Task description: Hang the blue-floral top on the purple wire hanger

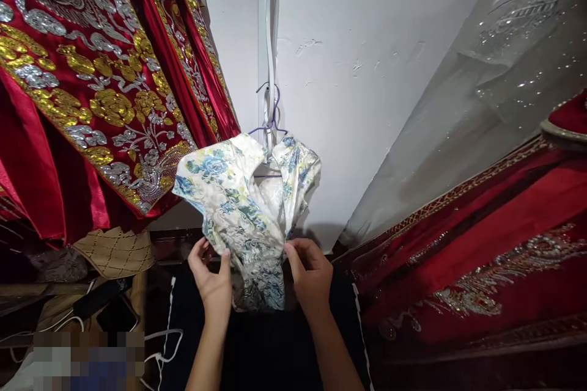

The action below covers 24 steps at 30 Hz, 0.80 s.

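A white garment with blue and green flowers (243, 195) hangs on a purple wire hanger (270, 125) from a white strap on the wall. My left hand (211, 281) pinches the cloth at its lower left edge. My right hand (310, 275) grips the cloth at the lower right. The garment's bottom part bunches between both hands, over a black surface (257, 348).
Red robes with gold and silver embroidery (92, 91) hang at the left. A grey sequined veil (495, 91) and red embroidered cloth (481, 256) fill the right. A woven gold bag (114, 250), phones (117, 314) and white cables (160, 348) lie lower left.
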Available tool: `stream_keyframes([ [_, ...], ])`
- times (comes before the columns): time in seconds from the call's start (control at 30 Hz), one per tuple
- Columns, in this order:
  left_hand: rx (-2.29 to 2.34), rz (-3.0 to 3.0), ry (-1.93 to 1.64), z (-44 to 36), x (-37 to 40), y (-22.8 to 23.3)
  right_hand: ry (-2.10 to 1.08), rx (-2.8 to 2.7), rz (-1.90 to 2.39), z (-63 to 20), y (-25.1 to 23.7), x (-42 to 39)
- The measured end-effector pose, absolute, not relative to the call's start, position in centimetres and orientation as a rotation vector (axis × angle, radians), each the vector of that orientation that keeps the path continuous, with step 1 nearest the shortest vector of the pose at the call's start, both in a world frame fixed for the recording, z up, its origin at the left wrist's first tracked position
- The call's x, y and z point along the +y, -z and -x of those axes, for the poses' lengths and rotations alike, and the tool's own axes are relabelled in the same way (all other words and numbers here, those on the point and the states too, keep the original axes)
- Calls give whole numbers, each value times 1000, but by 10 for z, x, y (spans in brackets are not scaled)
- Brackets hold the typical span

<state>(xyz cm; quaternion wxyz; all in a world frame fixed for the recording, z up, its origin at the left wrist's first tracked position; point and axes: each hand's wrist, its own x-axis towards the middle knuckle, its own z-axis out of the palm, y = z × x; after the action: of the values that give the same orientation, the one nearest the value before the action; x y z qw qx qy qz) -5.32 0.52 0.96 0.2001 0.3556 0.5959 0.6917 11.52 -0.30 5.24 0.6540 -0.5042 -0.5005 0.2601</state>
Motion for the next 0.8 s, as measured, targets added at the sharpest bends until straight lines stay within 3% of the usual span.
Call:
stream_keyframes([
  [0.07,1621,-1198,-1926,46,-1,-17,-569,-1210,1110,-109,-55,-6],
  [0.2,1284,-1589,-1557,19,-10,-33,-514,-1389,997,-100,-65,-10],
  [0.47,1159,-1621,-1516,8,-7,-36,-272,-1556,937,-126,-70,15],
  [0.8,1246,-1789,-1207,29,1,-32,123,-1682,640,-147,-199,146],
])
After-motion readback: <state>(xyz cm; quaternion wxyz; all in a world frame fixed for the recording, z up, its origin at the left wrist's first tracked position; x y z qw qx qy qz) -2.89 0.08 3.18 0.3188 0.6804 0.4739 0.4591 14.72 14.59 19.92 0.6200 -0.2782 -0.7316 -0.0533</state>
